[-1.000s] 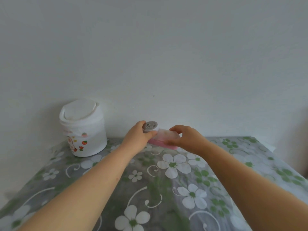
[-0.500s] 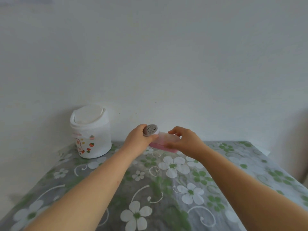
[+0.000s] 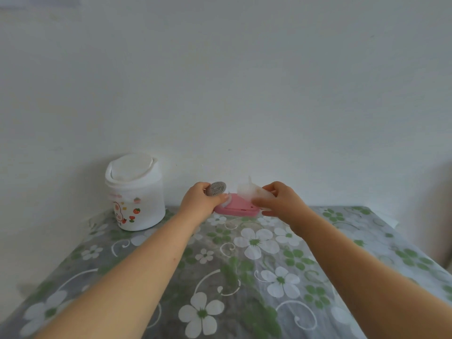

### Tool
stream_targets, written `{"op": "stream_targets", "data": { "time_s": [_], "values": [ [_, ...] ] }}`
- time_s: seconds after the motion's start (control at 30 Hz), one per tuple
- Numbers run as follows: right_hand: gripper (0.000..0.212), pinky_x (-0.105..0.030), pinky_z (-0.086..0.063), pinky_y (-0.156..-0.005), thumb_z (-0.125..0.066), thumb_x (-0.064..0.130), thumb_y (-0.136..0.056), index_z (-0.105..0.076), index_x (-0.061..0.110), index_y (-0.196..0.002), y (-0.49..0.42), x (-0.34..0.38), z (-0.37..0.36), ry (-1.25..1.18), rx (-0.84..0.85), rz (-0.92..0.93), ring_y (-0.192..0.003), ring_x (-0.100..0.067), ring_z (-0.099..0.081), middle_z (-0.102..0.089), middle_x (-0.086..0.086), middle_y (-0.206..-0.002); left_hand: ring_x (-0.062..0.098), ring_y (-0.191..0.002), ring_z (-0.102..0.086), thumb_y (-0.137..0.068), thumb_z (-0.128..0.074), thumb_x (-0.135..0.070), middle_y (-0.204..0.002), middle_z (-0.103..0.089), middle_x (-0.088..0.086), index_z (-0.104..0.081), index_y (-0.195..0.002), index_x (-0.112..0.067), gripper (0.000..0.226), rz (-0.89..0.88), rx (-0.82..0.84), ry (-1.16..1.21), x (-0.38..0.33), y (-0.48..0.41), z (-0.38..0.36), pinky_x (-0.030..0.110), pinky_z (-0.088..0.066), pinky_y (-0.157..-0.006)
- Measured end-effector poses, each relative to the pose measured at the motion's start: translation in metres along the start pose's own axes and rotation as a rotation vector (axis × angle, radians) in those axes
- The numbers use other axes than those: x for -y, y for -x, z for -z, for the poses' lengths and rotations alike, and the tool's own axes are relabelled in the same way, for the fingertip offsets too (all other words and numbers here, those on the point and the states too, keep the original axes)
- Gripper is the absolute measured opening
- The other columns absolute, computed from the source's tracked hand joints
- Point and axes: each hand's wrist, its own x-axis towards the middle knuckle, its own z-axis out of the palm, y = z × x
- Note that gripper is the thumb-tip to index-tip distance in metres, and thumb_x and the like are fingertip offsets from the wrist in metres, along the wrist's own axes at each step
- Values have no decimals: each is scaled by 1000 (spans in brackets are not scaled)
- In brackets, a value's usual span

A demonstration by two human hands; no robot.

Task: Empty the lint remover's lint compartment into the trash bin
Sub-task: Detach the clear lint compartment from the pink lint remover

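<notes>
Tablecloth [image 3: 244, 277], grey with white flowers and green leaves, covers the table up to the plain wall [image 3: 244, 81]; its far edge meets the wall behind both hands, and its right corner drops away at the side. Open cloth lies between the forearms and toward the near edge. The left hand [image 3: 199, 200] is closed around the head end of the pink lint remover [image 3: 236, 207], held just above the cloth, its round grey mesh head [image 3: 216, 188] showing above the thumb. The right hand [image 3: 281, 200] pinches the translucent lint compartment [image 3: 252, 192], lifted clear of the pink body and tilted. Contents cannot be told. The white trash bin [image 3: 135, 192], lid closed, stands left by the wall, apart from the hands.
</notes>
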Motion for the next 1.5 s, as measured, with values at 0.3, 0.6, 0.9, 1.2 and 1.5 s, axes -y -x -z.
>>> {"op": "stream_targets", "data": {
  "time_s": [0.3, 0.6, 0.9, 1.2, 1.5],
  "values": [
    [35, -43, -58, -93, -73, 23, -87, -57, 6, -113, -20, -29, -6, -185, -115, -160, -102, -32, -70, -66, -11, -108, 24, -91, -63, -71, -77, -41, -108, -60, 3, -54, -120, -9, 63, 37, -86, -147, 6, -5, -37, 37, -53, -80],
    [42, -51, -53, -98, -69, 34, -87, -56, 8, -118, -23, -52, -4, -63, -152, -214, -104, -31, -64, -64, -6, -103, 16, -87, -53, -67, -81, -29, -108, -60, 2, -58, -121, -8, 62, 54, -19, -175, 14, -11, -66, 25, -39, -72],
    [27, -39, -51, -84, -66, 32, -90, -52, 16, -107, -21, -54, -4, 41, -132, -195, -89, -23, -61, -61, 0, -94, 18, -86, -54, -70, -79, -33, -106, -62, 1, -60, -114, -10, 53, 66, 19, -208, 22, -13, -68, 26, -40, -69],
    [40, -34, -43, -74, -64, 36, -90, -56, 10, -119, -18, -39, 4, 11, -211, -169, -87, -20, -58, -62, -2, -98, 28, -128, -46, -87, -59, -46, -148, -42, 10, -35, -145, -9, 72, 88, 125, -195, 14, -14, -52, 38, -38, -104],
    [51, -50, -52, -99, -57, 45, -91, -64, -3, -105, -21, 23, -8, -67, -194, -57, -86, -25, -60, -64, -10, -92, 23, -113, -57, -92, -54, -33, -128, -61, 4, -57, -126, -12, 40, -39, -202, -198, -11, -18, 9, 25, -36, -84]
  ]
}}
